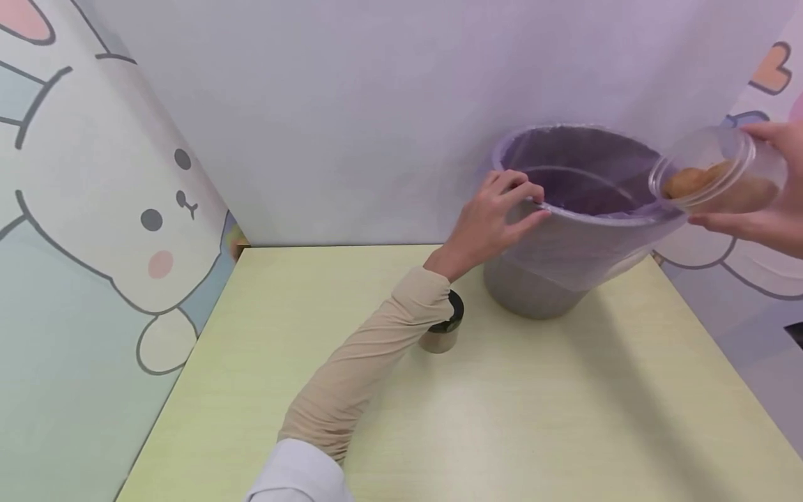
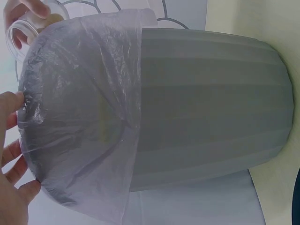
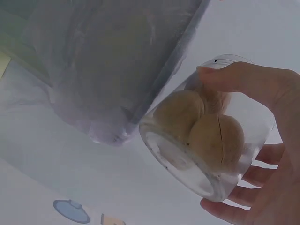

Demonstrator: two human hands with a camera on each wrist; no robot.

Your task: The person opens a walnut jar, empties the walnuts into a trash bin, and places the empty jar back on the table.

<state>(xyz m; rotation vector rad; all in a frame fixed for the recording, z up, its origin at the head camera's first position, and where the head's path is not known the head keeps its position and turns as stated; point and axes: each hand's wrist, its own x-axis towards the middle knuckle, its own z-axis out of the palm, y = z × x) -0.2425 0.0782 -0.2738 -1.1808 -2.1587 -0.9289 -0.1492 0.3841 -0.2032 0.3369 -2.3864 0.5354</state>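
Note:
A grey trash can (image 1: 533, 286) stands upright, its rim covered by a translucent purple bag (image 2: 84, 117) folded over the outside. My left hand (image 1: 495, 216) grips the near left part of the rim through the bag, fingers curled over the edge. My right hand (image 1: 778, 188) holds a clear plastic jar (image 3: 255, 112) lying nearly on its side, one end at the right edge of the can's mouth. Inside the jar are several round brown balls (image 3: 218, 140), one with a crack line. The can's bottom inside is hidden.
A roll of tape (image 1: 439, 338) with a dark top edge sits beneath my left forearm, left of the can. The pale yellow table (image 1: 263, 390) meets a plain wall (image 1: 314, 125) behind. Cartoon-printed walls (image 1: 100, 181) stand at both sides.

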